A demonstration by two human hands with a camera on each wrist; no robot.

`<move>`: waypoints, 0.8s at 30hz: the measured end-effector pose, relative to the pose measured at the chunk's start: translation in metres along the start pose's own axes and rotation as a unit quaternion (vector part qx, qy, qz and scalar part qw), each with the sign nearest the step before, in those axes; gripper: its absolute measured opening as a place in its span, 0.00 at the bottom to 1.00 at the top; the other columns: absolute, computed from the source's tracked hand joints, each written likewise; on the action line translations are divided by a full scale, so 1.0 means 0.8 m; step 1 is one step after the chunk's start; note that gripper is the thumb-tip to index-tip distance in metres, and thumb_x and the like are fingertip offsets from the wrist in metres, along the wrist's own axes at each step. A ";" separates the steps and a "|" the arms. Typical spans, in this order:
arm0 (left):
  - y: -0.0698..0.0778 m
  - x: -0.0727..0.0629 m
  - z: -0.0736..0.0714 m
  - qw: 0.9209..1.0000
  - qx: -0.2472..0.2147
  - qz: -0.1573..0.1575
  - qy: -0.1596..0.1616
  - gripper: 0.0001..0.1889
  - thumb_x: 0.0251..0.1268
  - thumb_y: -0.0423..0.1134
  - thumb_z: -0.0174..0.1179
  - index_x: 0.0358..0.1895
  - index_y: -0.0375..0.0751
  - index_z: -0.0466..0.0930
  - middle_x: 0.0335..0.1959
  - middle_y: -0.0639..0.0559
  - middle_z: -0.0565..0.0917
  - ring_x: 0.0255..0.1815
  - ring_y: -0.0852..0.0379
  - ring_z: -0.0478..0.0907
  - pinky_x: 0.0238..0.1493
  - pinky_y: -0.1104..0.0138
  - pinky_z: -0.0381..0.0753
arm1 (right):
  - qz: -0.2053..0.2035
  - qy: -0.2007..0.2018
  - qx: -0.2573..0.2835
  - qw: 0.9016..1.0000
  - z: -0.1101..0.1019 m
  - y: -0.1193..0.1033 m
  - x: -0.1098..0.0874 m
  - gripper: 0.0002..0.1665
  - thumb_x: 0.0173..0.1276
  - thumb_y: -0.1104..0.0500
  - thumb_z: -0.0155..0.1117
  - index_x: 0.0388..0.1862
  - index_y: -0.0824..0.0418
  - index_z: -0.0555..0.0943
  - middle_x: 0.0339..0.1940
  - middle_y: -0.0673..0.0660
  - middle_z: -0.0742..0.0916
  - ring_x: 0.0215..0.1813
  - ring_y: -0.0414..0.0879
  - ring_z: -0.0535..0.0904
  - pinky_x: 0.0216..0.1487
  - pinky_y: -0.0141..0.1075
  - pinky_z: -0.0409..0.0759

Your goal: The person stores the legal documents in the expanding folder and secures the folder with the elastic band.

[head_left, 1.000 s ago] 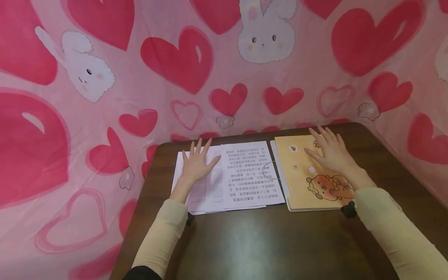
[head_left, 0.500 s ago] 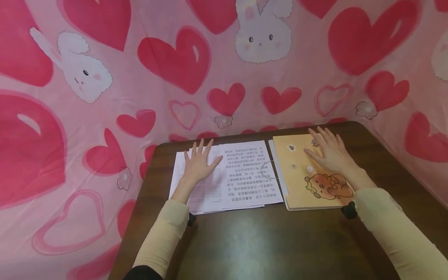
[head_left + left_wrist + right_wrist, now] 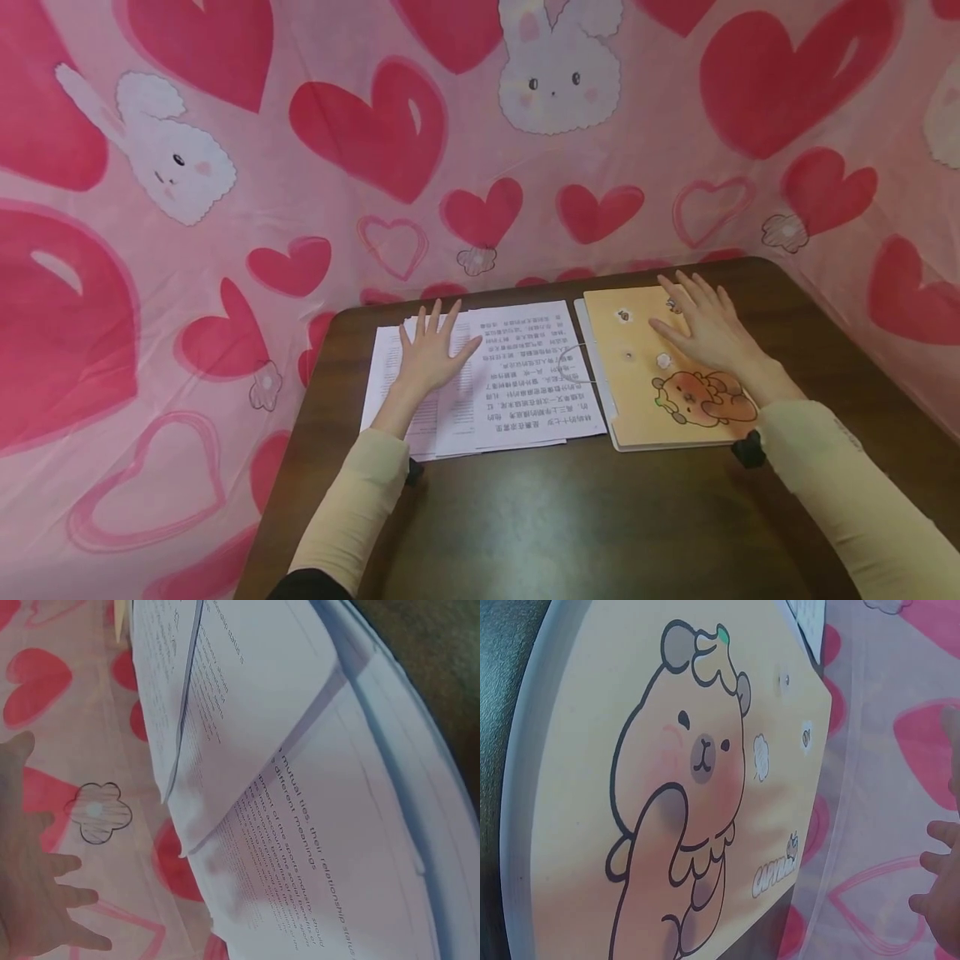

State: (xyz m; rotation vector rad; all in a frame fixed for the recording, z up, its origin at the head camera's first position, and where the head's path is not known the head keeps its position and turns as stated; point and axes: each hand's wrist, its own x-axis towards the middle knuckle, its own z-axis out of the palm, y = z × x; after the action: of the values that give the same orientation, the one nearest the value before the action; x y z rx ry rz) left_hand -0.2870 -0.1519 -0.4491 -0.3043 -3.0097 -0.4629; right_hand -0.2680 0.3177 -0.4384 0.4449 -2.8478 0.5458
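My left hand (image 3: 433, 357) hovers with spread fingers over the left part of several printed white sheets (image 3: 525, 375). In the left wrist view that hand (image 3: 41, 877) shows apart from the sheets (image 3: 322, 847), which overlap unevenly. To their right lies a yellow folder (image 3: 630, 396) with a cartoon capybara on its cover and a thin pale loop at its left edge. Above the folder's upper right part is my right hand (image 3: 708, 333), fingers spread. In the right wrist view the hand (image 3: 941, 877) appears at the right edge, away from the folder cover (image 3: 577, 750). Neither hand holds anything.
Sheets and folder lie side by side on the back half of a dark brown table (image 3: 525, 525). A pink cloth (image 3: 480, 150) printed with hearts and rabbits hangs behind the table and along its sides.
My left hand has drifted slightly right over the sheets. The right hand stays above the folder. The whole view has shifted a little; sheets and folder have not moved on the table.
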 end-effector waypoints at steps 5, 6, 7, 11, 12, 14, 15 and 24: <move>-0.001 0.000 -0.001 1.000 0.000 -0.003 0.001 0.48 0.77 0.74 0.47 0.92 0.61 0.46 0.95 0.43 0.45 0.95 0.32 0.38 0.86 0.22 0.32 | 0.000 -0.003 -0.001 1.000 0.000 0.001 0.001 0.51 0.84 0.38 0.60 0.93 0.57 0.52 0.89 0.78 0.59 0.89 0.79 0.50 0.85 0.81 0.40; -0.001 0.000 -0.001 1.000 -0.001 -0.003 0.000 0.48 0.77 0.75 0.47 0.92 0.62 0.46 0.95 0.43 0.44 0.95 0.33 0.37 0.86 0.23 0.32 | 0.001 -0.005 0.000 1.000 0.001 0.000 0.001 0.51 0.84 0.38 0.60 0.93 0.57 0.52 0.89 0.78 0.59 0.89 0.79 0.50 0.85 0.81 0.40; -0.001 0.000 0.000 1.000 -0.002 -0.004 -0.001 0.48 0.77 0.75 0.47 0.92 0.62 0.45 0.95 0.43 0.44 0.95 0.33 0.37 0.86 0.23 0.32 | 0.002 -0.007 0.001 1.000 0.001 0.001 0.001 0.51 0.84 0.38 0.60 0.93 0.57 0.52 0.89 0.78 0.59 0.89 0.79 0.49 0.85 0.80 0.39; -0.004 -0.001 0.002 1.000 -0.003 -0.009 -0.003 0.48 0.77 0.75 0.47 0.92 0.63 0.45 0.95 0.43 0.44 0.95 0.33 0.36 0.86 0.22 0.32 | 0.004 -0.015 0.001 1.000 0.003 -0.001 0.001 0.51 0.85 0.38 0.59 0.93 0.57 0.51 0.89 0.78 0.58 0.89 0.79 0.48 0.85 0.80 0.38; -0.005 -0.001 0.002 1.000 -0.003 -0.010 -0.003 0.48 0.77 0.75 0.48 0.92 0.63 0.45 0.95 0.43 0.44 0.95 0.33 0.37 0.86 0.22 0.33 | 0.004 -0.016 0.000 1.000 0.004 -0.002 0.001 0.51 0.84 0.38 0.59 0.93 0.57 0.51 0.89 0.78 0.58 0.89 0.79 0.48 0.85 0.81 0.38; -0.006 -0.002 0.001 1.000 -0.004 -0.011 0.000 0.48 0.77 0.75 0.48 0.92 0.63 0.45 0.95 0.43 0.45 0.95 0.33 0.37 0.86 0.22 0.33 | 0.005 -0.018 -0.001 1.000 0.006 -0.002 0.001 0.51 0.85 0.37 0.59 0.93 0.57 0.51 0.89 0.78 0.58 0.89 0.79 0.48 0.85 0.80 0.38; -0.006 -0.003 0.001 1.000 -0.004 -0.011 0.002 0.48 0.77 0.75 0.48 0.92 0.62 0.46 0.95 0.42 0.45 0.95 0.33 0.38 0.86 0.22 0.33 | 0.005 -0.019 -0.001 1.000 0.007 -0.002 0.001 0.51 0.85 0.38 0.59 0.93 0.57 0.51 0.89 0.78 0.58 0.89 0.79 0.48 0.85 0.80 0.38; -0.008 -0.005 0.001 1.000 0.002 -0.012 0.006 0.48 0.77 0.75 0.48 0.92 0.61 0.46 0.94 0.42 0.46 0.95 0.31 0.39 0.85 0.21 0.37 | 0.012 -0.029 -0.001 0.999 0.014 -0.002 0.001 0.51 0.85 0.38 0.58 0.93 0.56 0.50 0.90 0.77 0.57 0.90 0.78 0.46 0.86 0.79 0.36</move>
State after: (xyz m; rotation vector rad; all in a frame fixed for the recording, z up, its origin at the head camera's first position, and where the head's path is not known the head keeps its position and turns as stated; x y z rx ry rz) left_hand -0.2847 -0.1587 -0.4520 -0.2632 -3.0046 -0.4605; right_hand -0.2702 0.3114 -0.4479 0.4350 -2.9127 0.5438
